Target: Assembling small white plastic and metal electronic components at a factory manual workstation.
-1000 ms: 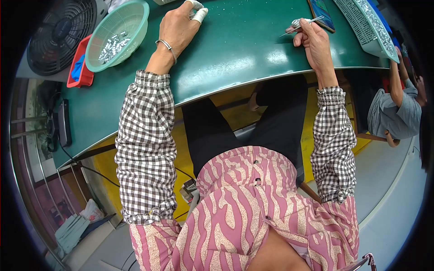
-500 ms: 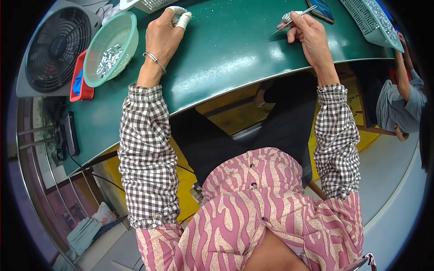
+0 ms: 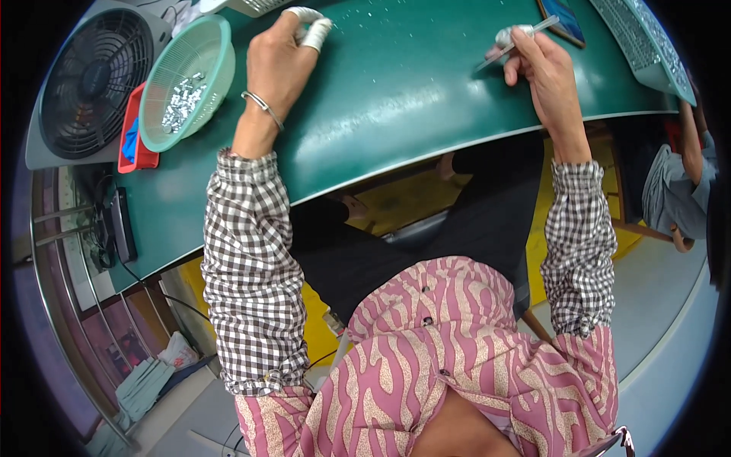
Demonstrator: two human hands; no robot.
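Note:
My left hand (image 3: 283,65) is over the green tabletop, its fingers curled in and its thumb and forefinger wrapped in white. What those fingertips hold, if anything, is hidden. Between the fingers of my right hand (image 3: 550,76) is a pair of slim silver tweezers (image 3: 542,27), tips pointing down to the left, close above the table. White wrapping also covers a finger of this hand. Left of my left hand stands a pale green round basket (image 3: 223,76) with many small shiny metal parts (image 3: 183,104) inside.
A black fan (image 3: 95,80) and a red bin (image 3: 145,156) with something blue stand at the left. A phone (image 3: 565,27) lies beyond my right hand. Another green basket (image 3: 647,53) of small parts sits at the right, near another person's arm (image 3: 691,141). Tiny bits dot the green table (image 3: 381,99).
My right hand has shifted right and slightly nearer, still holding the tweezers. The left hand stays curled in nearly the same place. The view has shifted a little.

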